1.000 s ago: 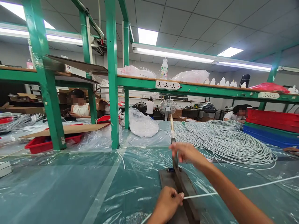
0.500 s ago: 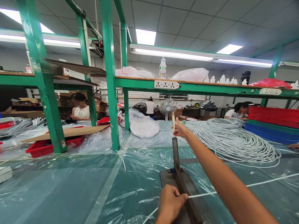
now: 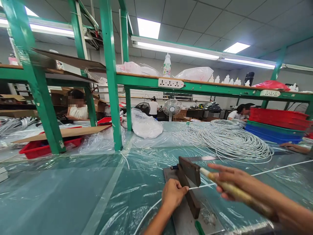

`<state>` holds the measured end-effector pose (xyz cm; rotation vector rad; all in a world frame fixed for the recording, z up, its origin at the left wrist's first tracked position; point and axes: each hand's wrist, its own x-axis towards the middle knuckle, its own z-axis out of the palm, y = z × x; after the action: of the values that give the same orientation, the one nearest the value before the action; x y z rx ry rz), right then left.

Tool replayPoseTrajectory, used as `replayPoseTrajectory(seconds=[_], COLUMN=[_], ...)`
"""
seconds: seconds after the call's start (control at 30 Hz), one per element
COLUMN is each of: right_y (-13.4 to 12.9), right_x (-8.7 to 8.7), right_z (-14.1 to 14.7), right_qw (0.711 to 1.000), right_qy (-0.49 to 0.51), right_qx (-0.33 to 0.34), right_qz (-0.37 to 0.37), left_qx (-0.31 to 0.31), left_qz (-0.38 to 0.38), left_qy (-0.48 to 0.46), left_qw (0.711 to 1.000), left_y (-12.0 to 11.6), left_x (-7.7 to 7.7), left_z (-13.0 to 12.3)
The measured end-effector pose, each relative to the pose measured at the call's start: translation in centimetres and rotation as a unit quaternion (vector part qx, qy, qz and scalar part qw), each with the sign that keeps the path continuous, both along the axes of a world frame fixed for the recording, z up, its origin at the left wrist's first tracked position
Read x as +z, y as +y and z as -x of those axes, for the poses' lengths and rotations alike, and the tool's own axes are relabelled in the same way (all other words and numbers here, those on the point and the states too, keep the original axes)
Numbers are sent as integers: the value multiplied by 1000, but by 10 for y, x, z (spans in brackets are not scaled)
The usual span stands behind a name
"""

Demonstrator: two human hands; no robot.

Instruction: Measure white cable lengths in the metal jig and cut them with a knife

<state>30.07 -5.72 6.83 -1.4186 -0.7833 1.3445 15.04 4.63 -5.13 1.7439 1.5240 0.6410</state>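
A white cable runs across a metal cutter base, under the raised dark blade. My left hand pinches this cable at the left side of the cutter's bar. At the right, my right hand is on the yellowish handle of the blade, its index finger stretched out and the other fingers partly bent beneath it. Motion blurs this hand. A green object lies at the near end of the base.
Behind the cutter lies a large coil of white cable. Stacked red and blue trays stand at the right, near another person's hand. A green post rises left of centre; clear plastic bags lie beyond.
My right hand has come down and toward me with the handle, and the blade has swung from upright to low over the base. My left hand still pinches the cable. The view has shifted slightly.
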Motion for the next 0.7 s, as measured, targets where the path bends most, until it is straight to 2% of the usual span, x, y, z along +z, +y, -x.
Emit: replayPoseTrajectory(seconds=[0.1, 0.27, 0.4, 0.53, 0.6, 0.7], right_y=[-18, -13, -12, -16, -17, -18], right_x=[-24, -56, -70, -80, -92, -119], right_z=[9, 13, 14, 12, 9, 5], right_qw=[999, 990, 990, 994, 994, 991], right_qy=[25, 11, -65, -53, -65, -103], right_qx=[-15, 76, 117, 96, 87, 80], right_qz=[43, 119, 44, 4, 0, -9], left_qx=[4, 8, 3, 0, 2, 3], left_qz=[-10, -25, -22, -19, -20, -20], left_qy=[9, 17, 15, 9, 3, -5], left_qw=[1000, 999, 1000, 1000, 1000, 1000], left_y=[-1, -2, -3, -4, -4, -3], left_x=[1, 0, 1, 4, 3, -2], left_z=[0, 0, 0, -1, -1, -1])
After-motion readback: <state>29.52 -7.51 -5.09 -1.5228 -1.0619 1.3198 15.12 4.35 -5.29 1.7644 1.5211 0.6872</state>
